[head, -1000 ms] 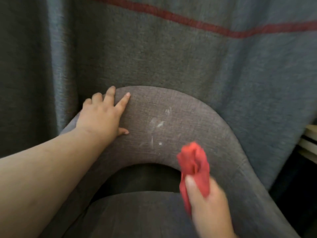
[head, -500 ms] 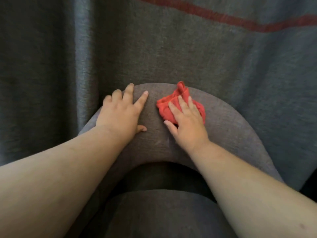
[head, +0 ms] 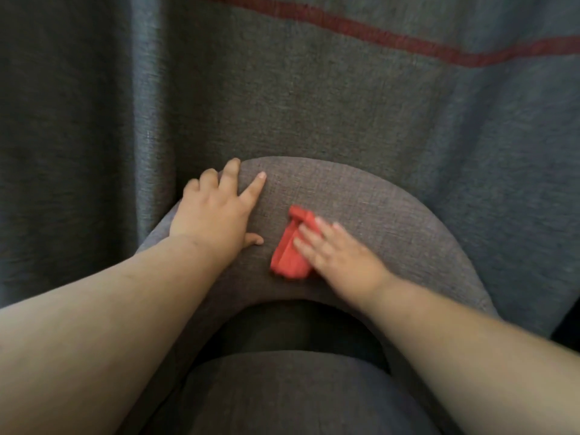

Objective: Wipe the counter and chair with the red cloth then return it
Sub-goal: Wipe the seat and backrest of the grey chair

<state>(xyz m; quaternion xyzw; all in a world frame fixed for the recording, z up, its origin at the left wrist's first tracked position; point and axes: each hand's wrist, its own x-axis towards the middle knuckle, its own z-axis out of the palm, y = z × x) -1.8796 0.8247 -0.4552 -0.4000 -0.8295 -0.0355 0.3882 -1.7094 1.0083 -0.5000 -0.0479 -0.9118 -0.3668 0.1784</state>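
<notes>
A grey upholstered chair with a curved backrest (head: 392, 215) fills the middle of the head view; its seat cushion (head: 298, 394) lies below a dark gap. My left hand (head: 216, 211) rests flat on the left top of the backrest, fingers spread, holding nothing. The bunched red cloth (head: 290, 252) lies on the backrest's inner face, just right of my left thumb. My right hand (head: 339, 255) presses on the cloth from the right, its fingers laid over the cloth's upper part and slightly blurred. The counter is out of view.
A grey curtain (head: 345, 105) with a dark red stripe (head: 392, 39) hangs directly behind the chair and touches its backrest. A dark gap shows at the right edge beside the curtain.
My right hand brought the red cloth up from near the seat onto the backrest top, then dragged it down the backrest toward me. My left hand stayed on the backrest.
</notes>
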